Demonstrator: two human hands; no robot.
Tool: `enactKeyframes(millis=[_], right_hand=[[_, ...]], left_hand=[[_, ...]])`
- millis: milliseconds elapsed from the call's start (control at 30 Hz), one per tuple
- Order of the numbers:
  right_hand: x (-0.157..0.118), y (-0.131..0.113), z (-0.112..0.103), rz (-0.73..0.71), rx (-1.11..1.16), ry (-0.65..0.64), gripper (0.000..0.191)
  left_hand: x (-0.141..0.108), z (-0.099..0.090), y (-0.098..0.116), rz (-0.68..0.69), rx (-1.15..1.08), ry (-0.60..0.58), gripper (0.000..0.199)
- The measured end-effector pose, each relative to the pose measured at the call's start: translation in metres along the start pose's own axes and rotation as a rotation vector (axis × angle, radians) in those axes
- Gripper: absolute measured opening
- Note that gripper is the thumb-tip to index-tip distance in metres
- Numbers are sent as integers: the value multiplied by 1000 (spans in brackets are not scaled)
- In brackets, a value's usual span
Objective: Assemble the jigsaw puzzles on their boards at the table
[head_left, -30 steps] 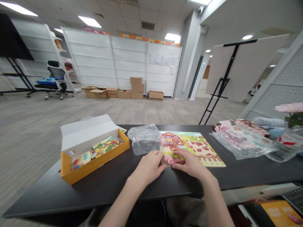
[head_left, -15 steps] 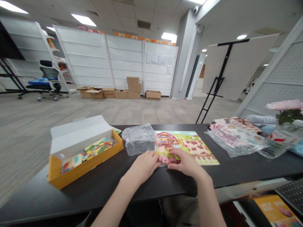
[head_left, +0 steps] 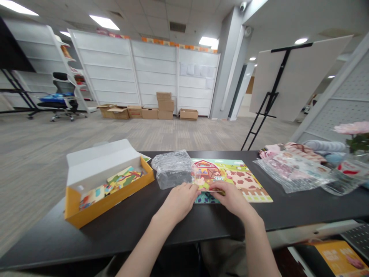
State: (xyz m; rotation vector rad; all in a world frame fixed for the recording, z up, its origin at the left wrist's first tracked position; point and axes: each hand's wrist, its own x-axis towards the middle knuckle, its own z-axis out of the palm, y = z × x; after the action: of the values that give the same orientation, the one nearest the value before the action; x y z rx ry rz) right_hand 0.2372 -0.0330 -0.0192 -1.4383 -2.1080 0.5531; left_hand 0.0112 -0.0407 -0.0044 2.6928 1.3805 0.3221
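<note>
A farm jigsaw puzzle [head_left: 245,180] with a red barn and a spotted cow lies on the black table. At its front left, my left hand [head_left: 182,197] and my right hand [head_left: 229,195] face each other, fingers closed on the two sides of a puzzle piece [head_left: 210,190]. The piece is tilted up, so its picture is mostly hidden. Below it shows a teal, leafy-patterned patch [head_left: 206,198]. A crumpled clear bubble-wrap bag [head_left: 173,171] sits just beyond my left hand and touches the puzzle's left edge.
To the left an open yellow box [head_left: 112,201] with a white lid holds several colourful puzzle pieces [head_left: 125,175]. Folded cloths and plastic packaging [head_left: 294,169] lie at the right, by a vase with a pink flower [head_left: 353,129]. The black table's front edge [head_left: 144,249] runs below my forearms.
The pink pig piece lay flat at the puzzle's front left; now its front edge is raised between my hands, and the teal patch is uncovered. The view has shifted slightly.
</note>
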Motion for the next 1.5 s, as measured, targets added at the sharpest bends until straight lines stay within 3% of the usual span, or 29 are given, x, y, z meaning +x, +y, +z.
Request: enactKeyframes(millis=[133, 500, 667, 833, 1067, 1300, 1367, 1500], right_hand=[[1, -1, -1, -1, 17, 19, 19], [-1, 0, 3, 23, -83, 103, 22], [-2, -1, 1, 36, -9, 112, 24], [-4, -7, -7, 62, 134, 115, 23], [-2, -12, -4, 96, 165, 274, 31], [9, -15, 2, 141, 331, 508, 45], [10, -17, 3, 120, 419, 481, 46], [10, -25, 7, 117, 500, 256, 42]], left_hand=[[0, 4, 1, -1, -26, 17, 22], [-2, 9, 2, -45, -108, 165, 26], [2, 10, -3, -155, -304, 288, 23], [6, 8, -6, -197, -491, 297, 19], [12, 8, 2, -151, -378, 162, 24], [12, 6, -7, -280, -620, 299, 25], [9, 3, -12, -286, -721, 300, 25], [2, -1, -13, -209, -938, 224, 28]])
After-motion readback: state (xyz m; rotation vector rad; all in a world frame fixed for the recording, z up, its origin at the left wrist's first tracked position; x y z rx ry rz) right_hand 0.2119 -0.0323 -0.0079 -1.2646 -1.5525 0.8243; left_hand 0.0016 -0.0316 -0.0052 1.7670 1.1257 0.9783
